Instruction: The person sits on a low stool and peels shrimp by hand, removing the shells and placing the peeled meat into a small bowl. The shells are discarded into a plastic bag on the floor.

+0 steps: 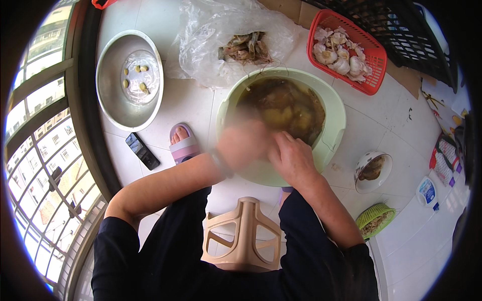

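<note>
A pale green plastic basin (335, 101) stands on the floor in front of me, holding murky brown water (286, 109) with dark and yellowish pieces in it. My left hand (244, 141) is over the basin's left near side, badly blurred, so its fingers cannot be made out. Right beside it, my right hand (295, 156) is above the near rim with its fingers bent towards the left hand. Whatever may be between the fingers is hidden. Beyond the basin, a heap of raw shrimp (246, 49) lies on a clear plastic bag (203, 45).
A metal basin (107, 90) with several peeled garlic cloves (142, 68) sits at left, near a phone (142, 150). Garlic bulbs (340, 62) fill a red basket (352, 85). At right are a bowl (388, 169), a green basket (376, 212) and a bottle (427, 192). A beige stool (244, 233) is beneath me.
</note>
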The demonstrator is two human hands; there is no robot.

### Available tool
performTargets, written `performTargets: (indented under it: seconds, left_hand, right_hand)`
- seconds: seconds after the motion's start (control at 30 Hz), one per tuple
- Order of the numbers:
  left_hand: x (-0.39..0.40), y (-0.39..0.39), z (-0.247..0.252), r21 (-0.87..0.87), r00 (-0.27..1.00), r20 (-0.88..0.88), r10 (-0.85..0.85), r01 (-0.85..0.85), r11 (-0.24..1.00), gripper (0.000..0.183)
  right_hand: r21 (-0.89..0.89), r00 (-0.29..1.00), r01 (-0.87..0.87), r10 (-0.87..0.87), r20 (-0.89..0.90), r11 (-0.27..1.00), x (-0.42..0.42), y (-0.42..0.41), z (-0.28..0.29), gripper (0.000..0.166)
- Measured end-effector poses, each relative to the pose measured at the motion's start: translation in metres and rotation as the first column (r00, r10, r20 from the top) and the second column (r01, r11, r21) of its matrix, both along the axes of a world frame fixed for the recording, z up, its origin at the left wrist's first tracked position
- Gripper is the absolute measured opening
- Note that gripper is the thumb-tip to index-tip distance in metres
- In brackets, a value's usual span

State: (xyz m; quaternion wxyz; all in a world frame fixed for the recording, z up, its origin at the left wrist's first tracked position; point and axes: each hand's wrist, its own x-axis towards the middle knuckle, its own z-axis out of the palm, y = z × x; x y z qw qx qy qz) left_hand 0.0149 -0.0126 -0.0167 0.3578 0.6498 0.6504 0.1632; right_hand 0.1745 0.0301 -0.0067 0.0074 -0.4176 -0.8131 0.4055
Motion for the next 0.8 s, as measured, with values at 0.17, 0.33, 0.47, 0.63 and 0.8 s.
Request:
performTargets:
  seconds: [0.17, 0.33, 0.47, 0.63, 0.8]
  left_hand:
    - [-0.001, 0.002, 0.001, 0.161, 0.994, -0.062, -0.086, 0.095, 0.982, 0.012]
    - [-0.001, 0.005, 0.006, 0.073, 1.000, -0.017, -0.008, 0.009, 0.997, 0.014]
    - [-0.004, 0.008, 0.011, 0.165, 0.993, 0.105, 0.049, -0.066, 0.984, 0.012]
    - [-0.005, 0.003, 0.012, 0.149, 0.984, 0.146, 0.105, -0.127, 0.981, 0.009]
    - [-0.011, 0.000, -0.001, 0.139, 0.977, 0.213, -0.006, -0.024, 0.990, 0.012]
  right_hand:
    - [-0.045, 0.999, -0.031, 0.032, 0.032, 0.999, 0.000, 0.001, -0.002, 0.009]
    - [-0.019, 0.999, -0.043, 0.044, 0.026, 0.999, -0.002, 0.000, -0.004, 0.008]
    - [-0.034, 0.998, -0.031, 0.033, 0.060, 0.999, 0.002, -0.008, -0.008, 0.008]
    - [-0.017, 0.999, -0.019, 0.020, 0.033, 1.000, 0.003, -0.008, -0.006, 0.008]
    - [0.037, 0.998, -0.058, 0.057, 0.017, 0.998, 0.008, -0.008, -0.011, 0.012]
